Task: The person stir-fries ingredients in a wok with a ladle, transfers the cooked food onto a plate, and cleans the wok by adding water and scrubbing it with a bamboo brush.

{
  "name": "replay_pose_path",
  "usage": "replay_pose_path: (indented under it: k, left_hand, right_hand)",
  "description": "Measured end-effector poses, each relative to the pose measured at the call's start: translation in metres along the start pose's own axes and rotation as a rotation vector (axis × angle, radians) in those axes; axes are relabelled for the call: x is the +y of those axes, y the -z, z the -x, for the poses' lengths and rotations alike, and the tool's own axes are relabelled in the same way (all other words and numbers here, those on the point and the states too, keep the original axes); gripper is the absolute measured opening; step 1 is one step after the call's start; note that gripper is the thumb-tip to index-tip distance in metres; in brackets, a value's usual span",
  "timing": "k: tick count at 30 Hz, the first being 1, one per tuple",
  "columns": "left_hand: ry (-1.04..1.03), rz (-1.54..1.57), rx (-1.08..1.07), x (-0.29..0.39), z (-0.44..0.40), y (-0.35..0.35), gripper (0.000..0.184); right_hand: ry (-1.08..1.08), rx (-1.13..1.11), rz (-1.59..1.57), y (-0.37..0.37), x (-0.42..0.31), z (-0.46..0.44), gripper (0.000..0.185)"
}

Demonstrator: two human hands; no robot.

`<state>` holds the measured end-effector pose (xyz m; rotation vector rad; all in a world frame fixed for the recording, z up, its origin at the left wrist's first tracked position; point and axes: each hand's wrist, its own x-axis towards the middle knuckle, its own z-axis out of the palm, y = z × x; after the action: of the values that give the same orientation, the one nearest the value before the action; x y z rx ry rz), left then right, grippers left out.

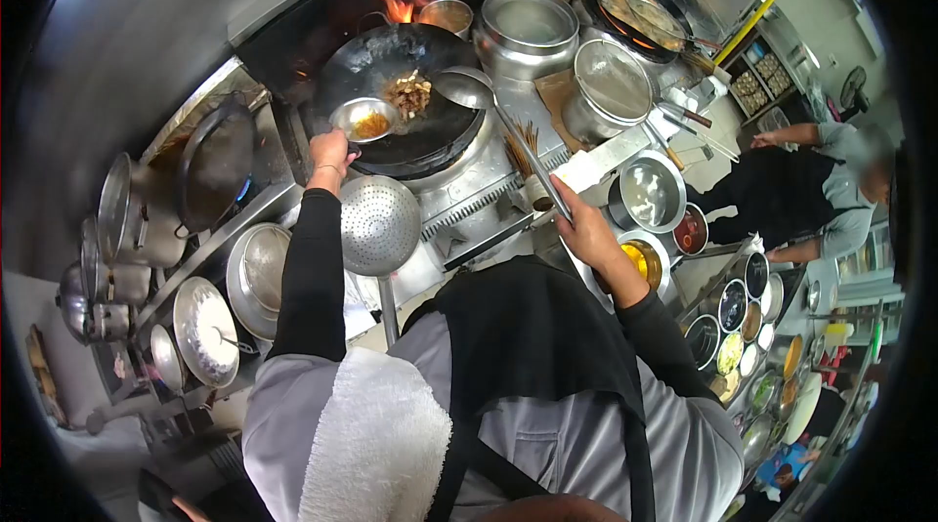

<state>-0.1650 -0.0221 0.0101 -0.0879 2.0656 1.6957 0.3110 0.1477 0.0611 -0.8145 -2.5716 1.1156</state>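
Observation:
My left hand (332,153) is closed round the handle of a small metal bowl (365,120), which holds orange-brown bits and hangs over the near left part of a black wok (352,73). Chopped brown and pale food (407,94) lies in the wok. In my right hand (589,229) is the long handle of a ladle (463,88), whose round head is over the wok's right edge. Flames (394,0) rise behind the wok. Below the wok, a perforated strainer (380,226) lies with its handle toward my body.
Right of the wok stand a large pot (530,22) and a pot with a mesh sieve (614,81). Another wok (642,16) is at the back right. A second dark wok (217,166) stands at left. A person (840,185) stands at right, near several ingredient containers.

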Motion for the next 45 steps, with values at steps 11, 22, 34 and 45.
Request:
replay_pose_path:
  k: [11, 22, 34, 45]
  left_hand:
    - [-1.039, -1.185, 0.330, 0.060, -0.020, -0.073, 0.029]
    - [-1.214, -1.542, 0.138, -0.004, -0.125, 0.032, 0.033]
    - [-0.285, -0.477, -1.340, -0.208, 0.457, -0.167, 0.036]
    - [-0.568, -1.169, -2.204, -0.479, 0.832, -0.166, 0.080]
  right_hand:
    - [-0.364, -0.147, -0.550, -0.051, -0.054, -0.067, 0.070]
    - [-0.450, 0.095, -0.652, -0.060, 0.013, 0.146, 0.030]
    - [-0.415, 0.663, -1.111, -0.054, -0.049, 0.578, 0.016]
    - [-0.859, 0.932, -0.773, -0.080, -0.100, 0.697, 0.047]
